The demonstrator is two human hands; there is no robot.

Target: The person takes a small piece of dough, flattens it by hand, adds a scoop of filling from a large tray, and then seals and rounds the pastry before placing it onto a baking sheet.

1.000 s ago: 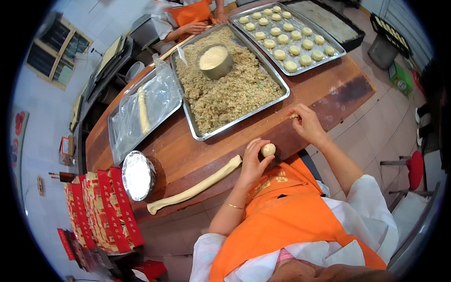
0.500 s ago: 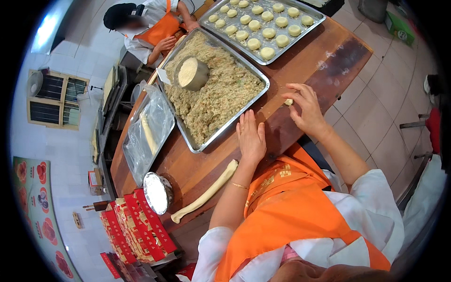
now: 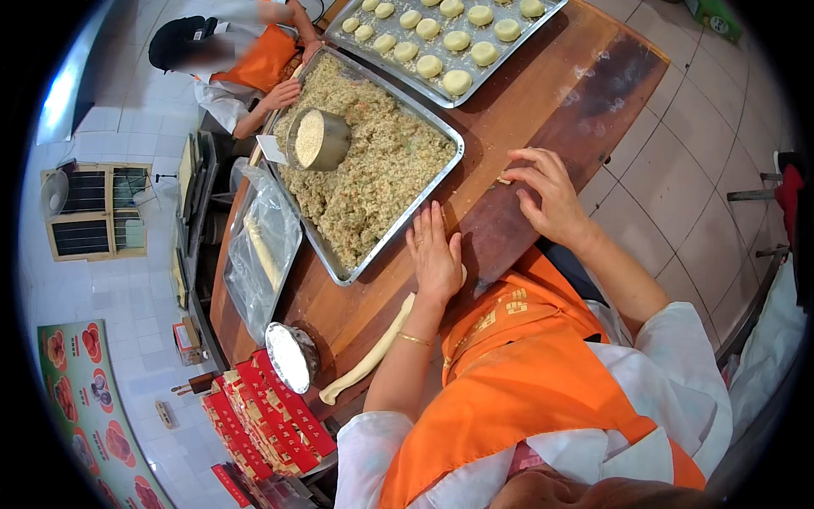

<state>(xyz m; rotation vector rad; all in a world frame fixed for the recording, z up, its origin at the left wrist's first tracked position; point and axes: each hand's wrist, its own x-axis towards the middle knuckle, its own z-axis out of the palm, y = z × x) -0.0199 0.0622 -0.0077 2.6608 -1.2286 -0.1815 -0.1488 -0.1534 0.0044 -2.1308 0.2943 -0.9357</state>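
Note:
My left hand (image 3: 436, 257) lies flat, fingers stretched, on the wooden table beside the large filling tray. A long pale dough rope (image 3: 369, 351) runs up to its wrist, and a bit of pale dough shows past the thumb side; what lies under the palm is hidden. To the right, my right hand (image 3: 549, 197) hovers low over the table with bent fingers, thumb apart from them. A small scrap of dough (image 3: 504, 180) is at its index fingertip; I cannot tell if it sticks there or lies on the wood.
A metal tray of crumbly filling (image 3: 462, 144) holds a metal cup of pale grains (image 3: 326, 144). Behind is a tray of round dough pieces (image 3: 555, 8). At left are a plastic-covered tray (image 3: 246, 293), a foil-like bowl (image 3: 290, 356) and red packaging (image 3: 267, 407). A co-worker (image 3: 259, 64) stands across.
The view has shifted slightly. My left hand now covers the near end of the dough rope, with dough showing beyond its thumb. My right hand stays close to the small scrap.

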